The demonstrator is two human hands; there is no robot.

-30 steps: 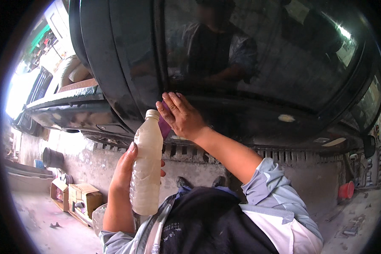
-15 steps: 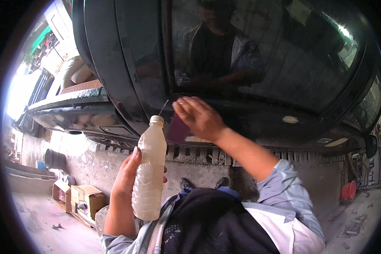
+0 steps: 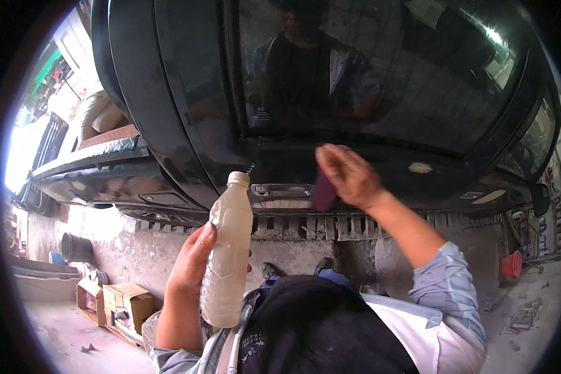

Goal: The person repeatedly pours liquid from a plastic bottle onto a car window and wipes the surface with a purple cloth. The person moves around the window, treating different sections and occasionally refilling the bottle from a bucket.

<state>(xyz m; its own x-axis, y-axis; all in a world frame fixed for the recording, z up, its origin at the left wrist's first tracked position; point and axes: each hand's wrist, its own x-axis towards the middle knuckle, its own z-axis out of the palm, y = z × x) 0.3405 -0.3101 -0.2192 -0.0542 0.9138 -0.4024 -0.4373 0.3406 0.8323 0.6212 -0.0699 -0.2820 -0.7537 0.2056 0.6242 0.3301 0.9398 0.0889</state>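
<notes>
My left hand (image 3: 192, 257) is wrapped round a clear plastic bottle (image 3: 228, 255) of cloudy, whitish liquid, tilted slightly with its cap up. A thin squirt of liquid leaves the cap toward the dark car door (image 3: 380, 184). My right hand (image 3: 352, 177) is on or close to the door below the window; contact is hard to tell. Its fingers hold a dark purple-red sheet of sandpaper (image 3: 323, 193), which hangs down beside the door handle (image 3: 282, 189). A pale worn patch (image 3: 420, 167) shows on the paint farther right.
The car window (image 3: 368, 93) reflects a person. Cardboard boxes (image 3: 129, 303) and a black bucket (image 3: 77, 247) stand on the floor at left. A red bucket (image 3: 511, 264) is at right. A slatted grate (image 3: 355, 228) runs along the floor beside the car.
My right hand has moved right along the door with the sandpaper, uncovering the door handle. The bottle has shifted slightly right, and the squirt from its cap looks shorter.
</notes>
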